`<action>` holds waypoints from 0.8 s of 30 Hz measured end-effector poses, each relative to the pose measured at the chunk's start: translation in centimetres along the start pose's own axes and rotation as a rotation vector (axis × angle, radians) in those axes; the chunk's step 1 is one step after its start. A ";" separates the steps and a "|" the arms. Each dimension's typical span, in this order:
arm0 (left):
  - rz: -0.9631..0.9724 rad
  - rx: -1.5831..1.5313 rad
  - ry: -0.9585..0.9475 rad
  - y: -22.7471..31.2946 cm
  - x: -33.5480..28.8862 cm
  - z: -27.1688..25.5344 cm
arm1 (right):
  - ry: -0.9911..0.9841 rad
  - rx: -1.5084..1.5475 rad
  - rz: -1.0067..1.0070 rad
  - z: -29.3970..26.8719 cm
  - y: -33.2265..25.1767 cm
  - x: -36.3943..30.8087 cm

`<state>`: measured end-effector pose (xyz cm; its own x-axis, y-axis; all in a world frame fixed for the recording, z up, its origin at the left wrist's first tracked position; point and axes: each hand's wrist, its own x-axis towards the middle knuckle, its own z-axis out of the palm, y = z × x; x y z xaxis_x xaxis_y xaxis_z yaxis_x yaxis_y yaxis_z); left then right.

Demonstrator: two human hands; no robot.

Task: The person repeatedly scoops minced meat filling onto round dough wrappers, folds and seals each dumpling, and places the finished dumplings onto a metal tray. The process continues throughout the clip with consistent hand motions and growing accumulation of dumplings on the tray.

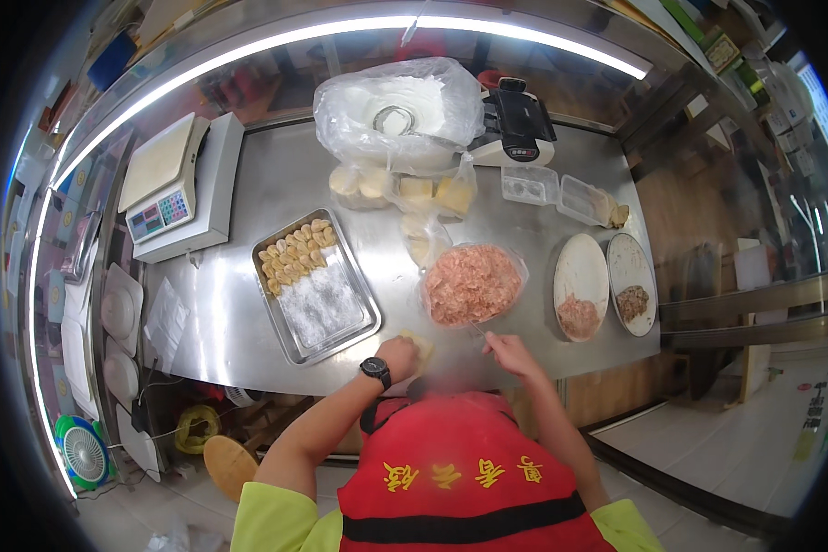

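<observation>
My left hand (398, 355), with a black watch on the wrist, is closed at the table's front edge around pale yellow dough wrappers (421, 344). My right hand (511, 355) grips a thin metal stick (477, 327), whose far end meets the near edge of the minced meat (472, 283). That pink mound sits in a clear plastic-lined bowl (522, 272). To the left lies a metal tray (373, 313). Folded dumplings (294, 257) stand in rows in its far part, and white flour (320, 302) covers the rest.
Behind the meat are bagged wrappers (416, 190) and a large plastic bag of white flour (414, 97). Two oval plates (580, 262) with meat stand right, near clear plastic boxes (530, 186). A weighing scale (161, 189) is at far left; a black-and-white device (522, 124) stands at the back.
</observation>
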<state>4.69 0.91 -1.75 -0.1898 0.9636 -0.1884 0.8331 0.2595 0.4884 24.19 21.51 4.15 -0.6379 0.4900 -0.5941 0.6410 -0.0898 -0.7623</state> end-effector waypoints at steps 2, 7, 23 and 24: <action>-0.034 -0.069 0.068 -0.4 -0.3 0.3 | 0.044 -0.006 -0.067 0.6 -0.4 0.8; -0.286 -0.317 0.152 0.2 -0.5 -1.0 | 0.124 -0.076 -0.225 1.5 -3.1 3.8; -0.276 -1.971 0.559 -2.4 3.5 -6.1 | 0.142 -0.508 -0.110 5.0 -7.4 10.1; -0.304 -1.860 0.539 -2.5 3.7 -6.1 | 0.141 -0.493 -0.102 4.8 -8.2 9.2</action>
<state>-1.21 4.24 1.51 -0.6098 0.7036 -0.3649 -0.6751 -0.2200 0.7041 11.00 22.59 3.70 -0.6658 0.5902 -0.4565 0.7250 0.3671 -0.5827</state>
